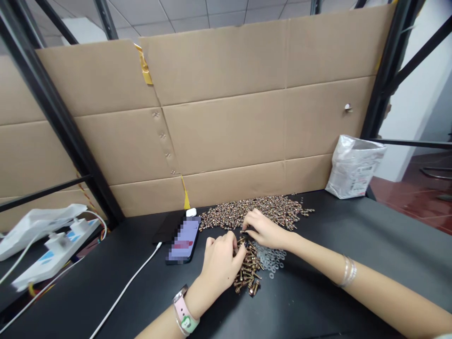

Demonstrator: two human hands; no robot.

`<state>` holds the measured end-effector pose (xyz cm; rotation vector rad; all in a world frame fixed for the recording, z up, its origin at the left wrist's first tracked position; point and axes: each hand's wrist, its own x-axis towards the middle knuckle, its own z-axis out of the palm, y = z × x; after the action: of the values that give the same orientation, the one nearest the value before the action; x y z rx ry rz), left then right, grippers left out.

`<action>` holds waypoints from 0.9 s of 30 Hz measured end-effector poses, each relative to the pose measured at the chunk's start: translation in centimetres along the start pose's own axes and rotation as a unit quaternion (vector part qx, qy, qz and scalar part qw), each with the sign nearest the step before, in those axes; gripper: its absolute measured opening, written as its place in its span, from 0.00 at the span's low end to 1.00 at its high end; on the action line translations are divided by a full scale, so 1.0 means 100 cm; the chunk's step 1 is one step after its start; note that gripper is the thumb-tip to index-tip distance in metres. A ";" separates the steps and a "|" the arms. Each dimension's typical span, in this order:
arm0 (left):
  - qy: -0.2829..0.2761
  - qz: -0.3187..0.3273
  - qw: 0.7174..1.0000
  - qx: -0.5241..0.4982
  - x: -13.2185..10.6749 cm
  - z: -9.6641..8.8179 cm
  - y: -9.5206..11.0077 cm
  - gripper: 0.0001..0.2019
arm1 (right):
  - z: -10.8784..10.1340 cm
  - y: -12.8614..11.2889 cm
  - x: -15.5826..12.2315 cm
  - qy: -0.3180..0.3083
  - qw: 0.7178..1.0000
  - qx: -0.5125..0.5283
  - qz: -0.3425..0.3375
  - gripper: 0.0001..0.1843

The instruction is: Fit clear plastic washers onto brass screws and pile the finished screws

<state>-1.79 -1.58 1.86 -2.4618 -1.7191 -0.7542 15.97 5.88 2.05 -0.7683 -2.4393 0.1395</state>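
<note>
My left hand (221,260) is closed in a pinch at the upper left of a small pile of brass-coloured screws (250,269); what its fingertips hold, if anything, cannot be made out. Just beyond, my right hand (264,228) pinches a small screw (243,231) between thumb and fingers. Pale, see-through washers (271,259) lie loose beside the small pile, partly beneath my right hand. Behind both hands spreads a larger heap of similar small screws (229,212), running along the cardboard.
A phone (183,240) and a white earbud case (191,213) lie left of the heap. A white cable (130,282) crosses the black table (318,292). A power strip (56,254) is at far left, a plastic bag (353,167) at back right. Cardboard (226,132) walls the back.
</note>
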 end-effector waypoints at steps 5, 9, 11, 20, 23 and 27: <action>-0.012 0.072 0.997 -0.029 -0.001 -0.003 0.002 0.13 | -0.015 -0.026 -0.022 -0.001 0.987 0.151 0.049 0.06; -0.008 0.117 0.992 -0.049 0.001 0.001 0.001 0.15 | -0.010 -0.038 -0.024 -0.023 0.927 0.348 0.138 0.02; 0.015 0.103 0.992 -0.065 0.003 0.004 -0.001 0.16 | -0.004 -0.040 -0.021 0.003 0.872 0.453 0.187 0.05; 0.034 0.125 0.989 -0.072 -0.001 0.003 0.009 0.16 | 0.015 -0.058 -0.023 0.007 0.804 0.508 0.309 0.20; 0.021 0.125 0.989 -0.079 -0.002 0.000 0.014 0.15 | 0.016 -0.062 -0.026 0.036 0.766 0.566 0.302 0.14; 0.003 0.115 0.983 -0.146 -0.001 0.002 0.015 0.16 | 0.018 -0.062 -0.028 0.057 0.760 0.581 0.288 0.18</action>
<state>-0.42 -2.14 1.97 -2.7772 -1.3702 -1.0496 13.75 -0.66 0.77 -0.7955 -1.4131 1.5922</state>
